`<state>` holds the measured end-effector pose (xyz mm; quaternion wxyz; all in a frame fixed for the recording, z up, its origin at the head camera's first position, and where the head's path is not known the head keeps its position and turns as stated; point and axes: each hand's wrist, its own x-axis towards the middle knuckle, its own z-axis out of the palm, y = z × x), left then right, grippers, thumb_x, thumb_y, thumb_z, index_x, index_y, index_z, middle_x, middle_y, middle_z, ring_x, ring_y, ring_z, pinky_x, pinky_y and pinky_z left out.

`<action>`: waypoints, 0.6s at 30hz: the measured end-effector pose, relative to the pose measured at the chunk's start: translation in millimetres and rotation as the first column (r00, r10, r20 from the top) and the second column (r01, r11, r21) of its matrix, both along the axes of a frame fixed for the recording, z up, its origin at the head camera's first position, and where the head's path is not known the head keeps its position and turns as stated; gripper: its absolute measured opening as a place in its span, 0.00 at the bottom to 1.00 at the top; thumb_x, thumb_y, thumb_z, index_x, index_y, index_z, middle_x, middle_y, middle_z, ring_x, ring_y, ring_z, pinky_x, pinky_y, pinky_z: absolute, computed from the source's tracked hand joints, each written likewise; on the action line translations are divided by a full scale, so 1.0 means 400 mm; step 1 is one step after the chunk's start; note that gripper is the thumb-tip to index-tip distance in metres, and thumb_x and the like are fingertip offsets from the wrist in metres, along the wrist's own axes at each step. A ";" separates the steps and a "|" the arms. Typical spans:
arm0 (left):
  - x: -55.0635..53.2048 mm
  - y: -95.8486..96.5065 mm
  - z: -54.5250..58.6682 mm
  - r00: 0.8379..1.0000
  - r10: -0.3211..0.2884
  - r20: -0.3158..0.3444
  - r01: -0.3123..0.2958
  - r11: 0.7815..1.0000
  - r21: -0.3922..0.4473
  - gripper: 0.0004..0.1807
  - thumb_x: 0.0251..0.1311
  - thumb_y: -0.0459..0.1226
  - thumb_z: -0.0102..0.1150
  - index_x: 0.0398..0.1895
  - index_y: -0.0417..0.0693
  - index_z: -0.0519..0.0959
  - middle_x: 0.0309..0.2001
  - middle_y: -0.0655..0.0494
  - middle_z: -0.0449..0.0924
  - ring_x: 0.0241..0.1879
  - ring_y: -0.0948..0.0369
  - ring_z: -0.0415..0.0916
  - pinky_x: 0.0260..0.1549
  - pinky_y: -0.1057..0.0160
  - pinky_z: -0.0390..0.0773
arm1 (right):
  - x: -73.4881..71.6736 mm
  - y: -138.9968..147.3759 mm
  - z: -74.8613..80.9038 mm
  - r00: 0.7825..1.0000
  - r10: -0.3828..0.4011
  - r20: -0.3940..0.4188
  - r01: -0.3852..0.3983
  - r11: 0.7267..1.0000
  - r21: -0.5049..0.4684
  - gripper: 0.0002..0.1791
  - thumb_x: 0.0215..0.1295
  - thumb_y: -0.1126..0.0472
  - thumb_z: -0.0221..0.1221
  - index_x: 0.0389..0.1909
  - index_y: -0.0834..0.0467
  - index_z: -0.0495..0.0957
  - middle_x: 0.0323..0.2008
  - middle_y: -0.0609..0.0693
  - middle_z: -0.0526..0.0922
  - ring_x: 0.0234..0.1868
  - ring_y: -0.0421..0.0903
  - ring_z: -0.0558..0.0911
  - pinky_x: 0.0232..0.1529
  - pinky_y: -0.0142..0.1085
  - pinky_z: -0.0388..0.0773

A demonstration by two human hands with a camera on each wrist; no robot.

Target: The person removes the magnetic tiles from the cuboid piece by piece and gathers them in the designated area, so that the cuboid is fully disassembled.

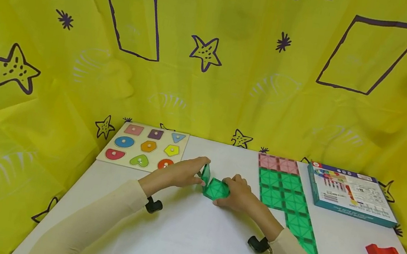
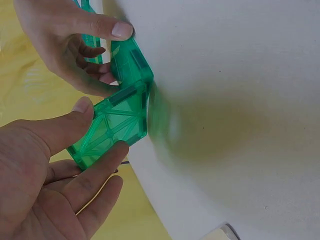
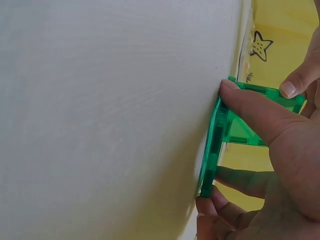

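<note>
My left hand [image 1: 184, 172] pinches a clear green magnetic tile [image 2: 111, 131] between thumb and fingers, holding it upright on edge. A second green tile [image 1: 216, 189] lies low over the white table in my right hand [image 1: 240, 195], thumb on one edge and fingertips at another. In the left wrist view the two tiles meet along an edge at an angle, forming a corner. The right wrist view shows the right hand's tile [image 3: 212, 150] nearly edge-on, with the left hand's thumb [image 3: 296, 85] on the upright one behind it.
A shape-puzzle board [image 1: 155, 161] with knobbed pieces stands at the back left. Right of my hands lie green tiles [image 1: 275, 189] joined with two pink tiles [image 1: 278, 163]. Farther right are a flat box [image 1: 353, 195] and a red curved block [image 1: 383, 253]. A yellow curtain [image 1: 232, 92] hangs behind.
</note>
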<state>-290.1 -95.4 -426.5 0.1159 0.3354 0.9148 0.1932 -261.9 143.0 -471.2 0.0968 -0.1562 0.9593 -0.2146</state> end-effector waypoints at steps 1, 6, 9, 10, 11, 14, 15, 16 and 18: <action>0.000 0.000 -0.001 1.000 -0.001 0.002 0.001 1.000 -0.003 0.41 0.74 0.42 0.65 0.80 0.37 0.57 0.77 0.40 0.65 0.67 0.49 0.75 0.73 0.51 0.71 | 0.004 0.003 0.002 1.000 0.005 -0.001 -0.005 1.000 0.001 0.46 0.55 0.43 0.79 0.69 0.65 0.75 0.50 0.58 0.73 0.51 0.55 0.72 0.51 0.50 0.74; -0.003 0.000 -0.004 1.000 0.001 0.015 -0.001 1.000 -0.003 0.40 0.74 0.40 0.65 0.81 0.38 0.57 0.78 0.41 0.64 0.66 0.50 0.75 0.74 0.51 0.69 | 0.019 0.019 0.005 0.999 0.045 0.003 -0.045 0.999 0.017 0.46 0.55 0.43 0.79 0.69 0.62 0.76 0.51 0.57 0.74 0.50 0.53 0.72 0.49 0.48 0.74; -0.003 0.000 -0.005 1.000 0.006 0.018 -0.006 1.000 -0.002 0.41 0.74 0.41 0.65 0.81 0.38 0.57 0.79 0.42 0.62 0.66 0.51 0.75 0.74 0.51 0.68 | 0.028 0.031 0.007 0.997 0.078 0.022 -0.079 0.997 0.020 0.45 0.55 0.44 0.79 0.69 0.61 0.76 0.53 0.56 0.74 0.52 0.53 0.73 0.50 0.49 0.75; -0.003 -0.001 -0.006 1.000 0.006 0.018 -0.006 1.000 -0.003 0.41 0.74 0.41 0.65 0.81 0.38 0.57 0.79 0.42 0.62 0.66 0.51 0.75 0.75 0.51 0.68 | 0.030 0.035 0.007 0.996 0.088 0.028 -0.089 0.996 0.020 0.45 0.55 0.43 0.79 0.69 0.60 0.76 0.54 0.56 0.74 0.52 0.53 0.73 0.51 0.50 0.75; -0.004 -0.001 -0.007 1.000 0.008 0.018 -0.008 1.000 -0.005 0.41 0.74 0.41 0.66 0.81 0.39 0.57 0.80 0.42 0.61 0.68 0.51 0.74 0.75 0.51 0.67 | 0.034 0.040 0.006 0.995 0.095 0.034 -0.095 0.995 0.017 0.44 0.55 0.43 0.80 0.69 0.60 0.77 0.54 0.56 0.74 0.53 0.53 0.73 0.53 0.51 0.75; -0.004 0.000 -0.007 1.000 0.011 0.018 -0.011 1.000 -0.015 0.42 0.73 0.41 0.66 0.82 0.38 0.56 0.81 0.41 0.59 0.73 0.49 0.70 0.77 0.51 0.64 | 0.048 0.058 0.004 0.992 0.114 0.052 -0.113 0.994 -0.007 0.43 0.55 0.44 0.80 0.68 0.59 0.77 0.53 0.54 0.73 0.54 0.52 0.72 0.56 0.52 0.77; -0.004 0.000 -0.007 1.000 0.013 0.019 -0.013 1.000 -0.018 0.42 0.74 0.41 0.65 0.82 0.38 0.56 0.81 0.41 0.58 0.74 0.49 0.68 0.77 0.50 0.64 | 0.053 0.065 0.003 0.991 0.120 0.053 -0.119 0.993 -0.016 0.43 0.55 0.44 0.80 0.68 0.58 0.77 0.53 0.53 0.73 0.55 0.52 0.72 0.56 0.52 0.77; -0.004 -0.001 -0.008 1.000 0.015 0.020 -0.014 1.000 -0.020 0.42 0.74 0.41 0.65 0.82 0.38 0.56 0.82 0.41 0.57 0.75 0.49 0.68 0.77 0.50 0.63 | 0.059 0.073 0.003 0.991 0.125 0.052 -0.124 0.992 -0.026 0.43 0.54 0.44 0.80 0.68 0.58 0.77 0.53 0.53 0.73 0.55 0.52 0.72 0.57 0.53 0.78; -0.004 -0.001 -0.009 0.999 0.020 0.025 -0.020 1.000 -0.023 0.42 0.74 0.42 0.65 0.82 0.38 0.55 0.82 0.41 0.56 0.75 0.48 0.67 0.77 0.50 0.63 | 0.070 0.091 0.004 0.990 0.133 0.048 -0.131 0.990 -0.047 0.43 0.54 0.45 0.80 0.68 0.58 0.77 0.53 0.53 0.73 0.56 0.52 0.72 0.57 0.53 0.78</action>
